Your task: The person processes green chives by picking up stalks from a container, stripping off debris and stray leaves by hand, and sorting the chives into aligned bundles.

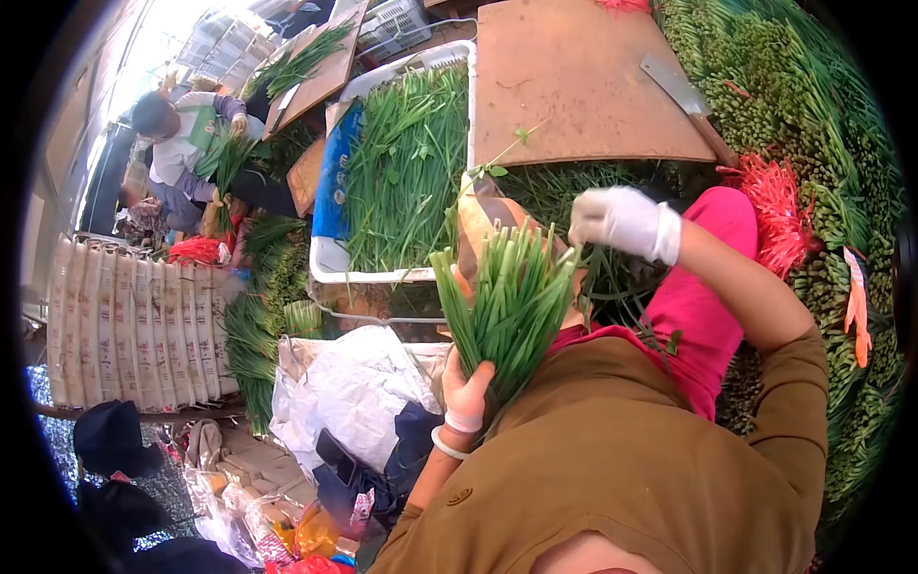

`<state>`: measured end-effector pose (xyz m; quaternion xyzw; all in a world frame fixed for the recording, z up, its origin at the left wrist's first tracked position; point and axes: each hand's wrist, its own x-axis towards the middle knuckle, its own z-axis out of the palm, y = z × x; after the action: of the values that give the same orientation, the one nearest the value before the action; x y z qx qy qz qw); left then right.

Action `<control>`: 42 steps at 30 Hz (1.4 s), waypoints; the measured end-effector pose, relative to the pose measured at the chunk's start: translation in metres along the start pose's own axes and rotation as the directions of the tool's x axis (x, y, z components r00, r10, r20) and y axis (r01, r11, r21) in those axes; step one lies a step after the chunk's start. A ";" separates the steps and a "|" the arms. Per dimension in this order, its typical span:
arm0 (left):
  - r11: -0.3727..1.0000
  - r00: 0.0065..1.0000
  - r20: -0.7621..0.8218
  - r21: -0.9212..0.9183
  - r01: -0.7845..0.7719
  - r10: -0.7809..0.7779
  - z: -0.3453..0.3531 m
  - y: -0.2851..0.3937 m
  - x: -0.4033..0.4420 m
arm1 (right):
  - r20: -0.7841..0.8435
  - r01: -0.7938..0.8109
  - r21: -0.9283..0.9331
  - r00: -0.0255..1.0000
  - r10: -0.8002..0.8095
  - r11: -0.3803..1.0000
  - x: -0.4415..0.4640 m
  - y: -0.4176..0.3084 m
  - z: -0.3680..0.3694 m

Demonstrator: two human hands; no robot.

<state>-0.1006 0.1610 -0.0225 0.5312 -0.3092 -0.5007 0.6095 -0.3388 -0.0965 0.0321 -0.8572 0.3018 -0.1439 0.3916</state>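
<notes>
My left hand (466,390), in a thin pale glove, is wrapped round the lower part of a bunch of green stalks (507,311) in front of my body. The cut, pale ends of the bunch point up and away from me. My right hand (617,223), in a white glove, is raised just right of those ends, its fingers curled together; whether anything is between them is too small to tell. Loose dark green leaves (612,273) lie below the right hand, by my pink trouser leg (708,263).
A white crate (325,258) of long green leaves stands ahead. Beyond my right hand, a knife (675,86) lies on a wooden board (574,86). Red ties (770,206) and stacked bunches (822,115) are at right. Another person (186,139) holds greens at upper left.
</notes>
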 end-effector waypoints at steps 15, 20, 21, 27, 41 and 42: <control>0.996 0.996 0.059 0.066 0.057 -0.061 0.002 0.003 0.009 | 0.264 0.153 -0.139 0.958 -0.112 0.978 0.002 0.011 0.011; 0.983 0.991 0.072 -0.137 0.124 -0.115 0.008 0.009 0.011 | -0.206 -0.270 -0.937 0.940 0.274 0.223 -0.003 0.035 -0.080; 0.981 0.990 0.094 -0.153 0.121 -0.107 0.007 0.008 0.014 | -0.230 -0.262 -0.894 0.964 0.131 0.362 -0.006 0.051 -0.092; 0.999 0.989 0.147 0.044 0.026 -0.032 -0.001 -0.008 0.022 | -0.007 0.188 -0.509 0.975 -0.223 0.840 0.002 -0.060 0.001; 0.916 0.966 0.124 -0.309 0.254 -0.226 -0.001 -0.002 0.023 | -0.484 0.146 0.633 0.841 0.241 0.760 -0.005 -0.031 0.002; 0.926 0.969 0.115 -0.290 0.242 -0.217 0.003 0.001 0.024 | -0.519 0.163 0.551 0.835 0.183 0.818 -0.006 -0.024 0.012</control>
<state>-0.0959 0.1373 -0.0249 0.4436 -0.1893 -0.6309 0.6077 -0.3282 -0.0735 0.0428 -0.6182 0.3484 -0.4659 0.5285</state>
